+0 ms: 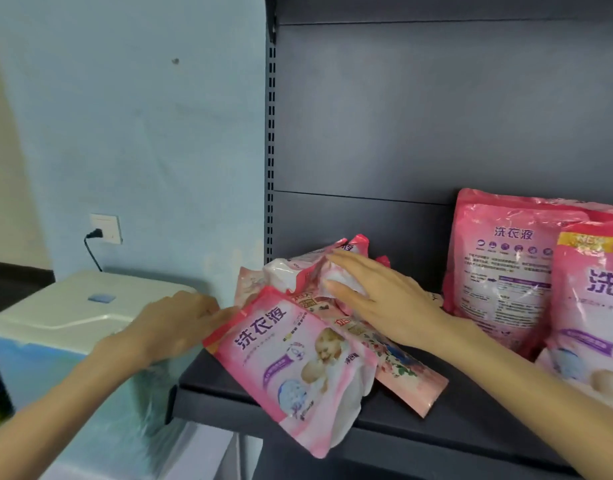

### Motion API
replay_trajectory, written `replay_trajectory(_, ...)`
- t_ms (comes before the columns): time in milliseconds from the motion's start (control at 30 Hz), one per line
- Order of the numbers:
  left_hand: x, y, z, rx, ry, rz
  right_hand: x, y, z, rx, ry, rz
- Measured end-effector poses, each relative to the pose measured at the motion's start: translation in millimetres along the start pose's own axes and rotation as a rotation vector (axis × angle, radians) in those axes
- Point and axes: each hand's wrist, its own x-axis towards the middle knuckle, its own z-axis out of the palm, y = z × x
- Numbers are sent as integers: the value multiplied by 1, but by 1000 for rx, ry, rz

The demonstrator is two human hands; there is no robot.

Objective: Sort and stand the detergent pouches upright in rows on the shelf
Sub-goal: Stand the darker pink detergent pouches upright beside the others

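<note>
Item: pink detergent pouches, part sorted, all on the shelf (436,422). Two standing pouches (499,271) are upright at the shelf's right end, against its back panel. A heap of pouches (298,275) lies tumbled at the shelf's left end. One front pouch (298,362) is tilted face-up, its bottom overhanging the shelf's front edge. A flat pouch (407,374) is half under it on the shelf board. Left hand (180,323): reaching in from beyond the shelf's left side, fingers curled and pinching the front pouch's top corner. Right hand (377,299): fingers straight, pressed flat on the heap, gripping nothing. Step in hand, as I judge it: freeing the front pouch to stand it up. Handling note: keep the flat hand steadying the heap while the pouch is drawn out. Take it by the top seam, settle its base squarely on the shelf board beside the upright ones with the printed front outward, and keep it back from the shelf's edge, where it could slide off.
</note>
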Motion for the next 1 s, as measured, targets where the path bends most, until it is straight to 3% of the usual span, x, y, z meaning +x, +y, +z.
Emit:
replay_trajectory(267, -1, -14, 14, -225, -15, 39, 5, -39, 17, 60, 7, 27)
replay_trajectory(567, 22, -9, 23, -244, -157, 104, -10, -35, 32, 60, -92, 153)
replay_trajectory(800, 29, -9, 28, -672, -118, 47, -11, -30, 32, 71, -119, 162)
replay_trajectory(1000, 32, -7, 27, -776, -197, -9, -6, -30, 33, 74, -162, 128)
